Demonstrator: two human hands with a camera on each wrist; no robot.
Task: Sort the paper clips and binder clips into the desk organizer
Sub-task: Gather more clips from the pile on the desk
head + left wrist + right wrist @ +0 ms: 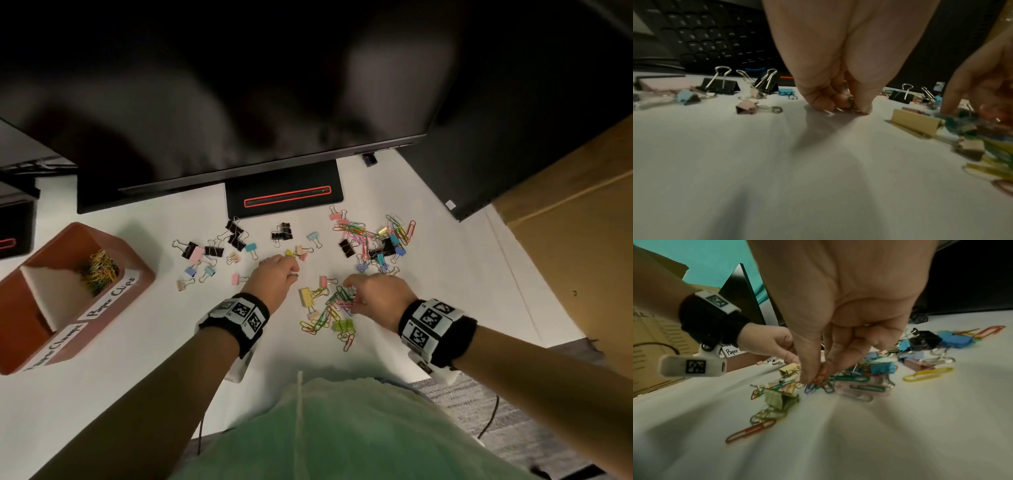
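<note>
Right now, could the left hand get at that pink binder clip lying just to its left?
Probably yes: the pink binder clip lies alone on bare desk beside the left hand, but its fingers already pinch something small.

dim room, desk (113, 394) lit from above; wrist views were soft, blurred and stretched toward 6 o'clock edges.

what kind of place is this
Most likely an office desk: a white desktop under a large dark monitor, a black keyboard behind the scattered clips, and a labelled desk organizer at the side.
</note>
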